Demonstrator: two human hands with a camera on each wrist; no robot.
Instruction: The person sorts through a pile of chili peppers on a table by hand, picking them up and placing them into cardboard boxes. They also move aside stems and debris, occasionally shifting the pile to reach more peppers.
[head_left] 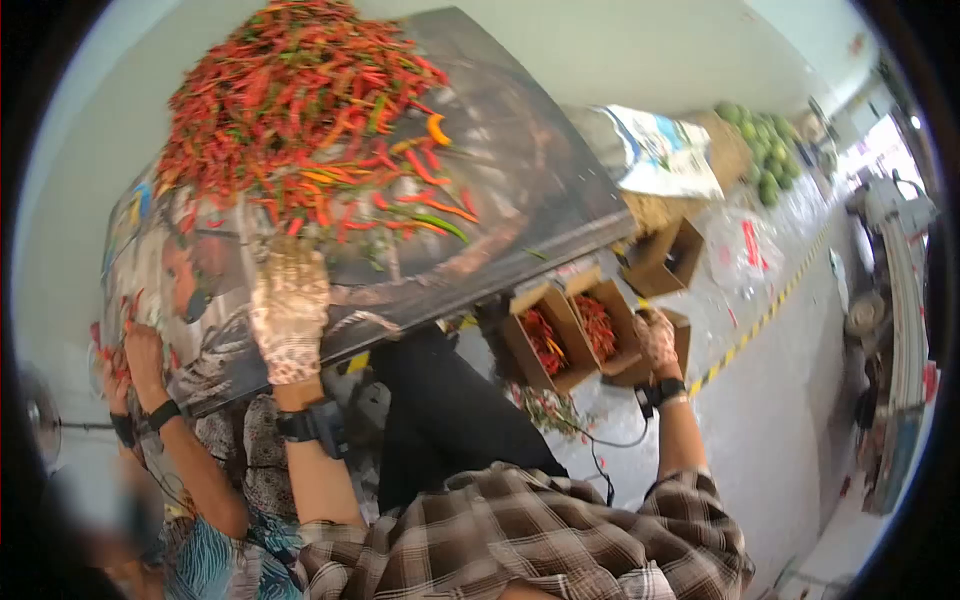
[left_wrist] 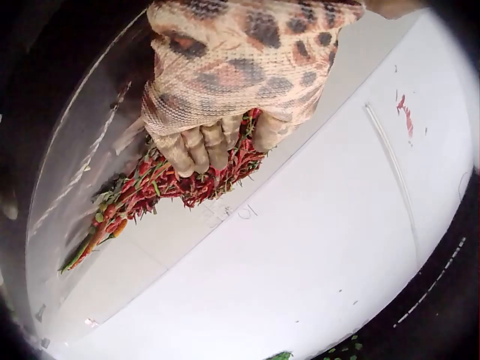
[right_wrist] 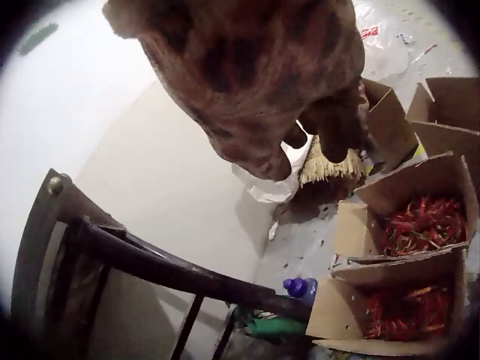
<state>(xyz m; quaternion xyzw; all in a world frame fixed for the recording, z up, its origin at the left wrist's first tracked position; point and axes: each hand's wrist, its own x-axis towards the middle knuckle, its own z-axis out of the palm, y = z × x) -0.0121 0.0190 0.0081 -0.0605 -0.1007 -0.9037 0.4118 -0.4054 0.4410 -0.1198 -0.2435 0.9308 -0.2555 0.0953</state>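
Observation:
The gloved left hand (head_left: 290,310) lies at the near side of the table, fingers pointing toward the red chili pile (head_left: 300,100). In the left wrist view, the spotted glove of the left hand (left_wrist: 240,82) has its fingertips against the red and green chilies (left_wrist: 142,187). Off to the right, the gloved right hand (head_left: 657,340) is beside cardboard boxes holding red chilies (head_left: 598,328). The right wrist view shows the right hand (right_wrist: 262,82) with loosely bent fingers and nothing visible in them, above and left of the chili-filled boxes (right_wrist: 424,225).
Another person's hand (head_left: 145,355) is at the table's left end. An empty-looking box (head_left: 665,258), a white sack (head_left: 665,150) and green round produce (head_left: 765,150) stand beyond the table. A dark chair-like frame (right_wrist: 172,266) shows in the right wrist view.

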